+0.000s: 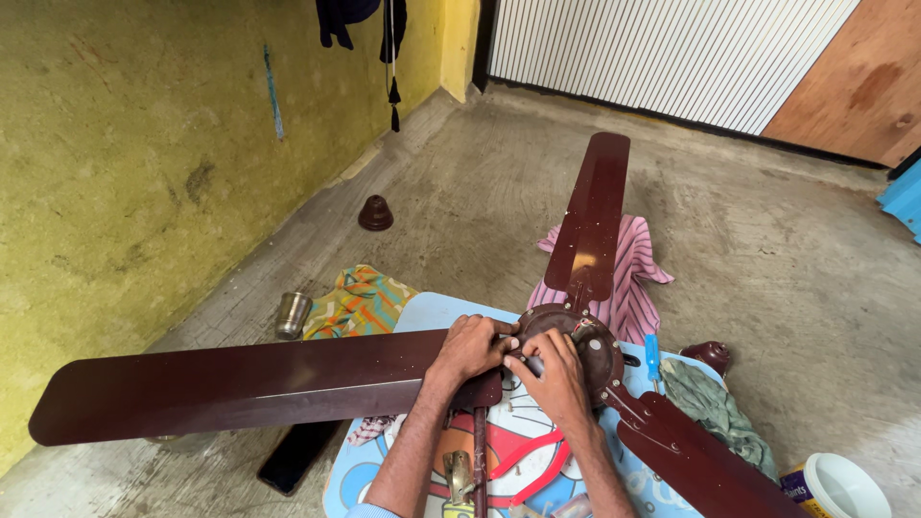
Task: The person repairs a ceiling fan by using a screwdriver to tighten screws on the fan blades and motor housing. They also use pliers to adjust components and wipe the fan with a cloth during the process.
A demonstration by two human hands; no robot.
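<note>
Fan hub (pixel 587 338) half hidden under left hand (pixel 472 347) and right hand (pixel 554 372), both pinching something unseen.

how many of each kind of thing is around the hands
fan blades: 3
cloths: 3
dome caps: 2
steel cup: 1
red pliers: 1
white tub: 1
total: 11

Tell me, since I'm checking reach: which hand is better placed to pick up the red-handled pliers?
Probably the right hand. The pliers lie on the light blue board just below it, beside its forearm. The left hand rests on the long fan blade, farther from them.
</note>
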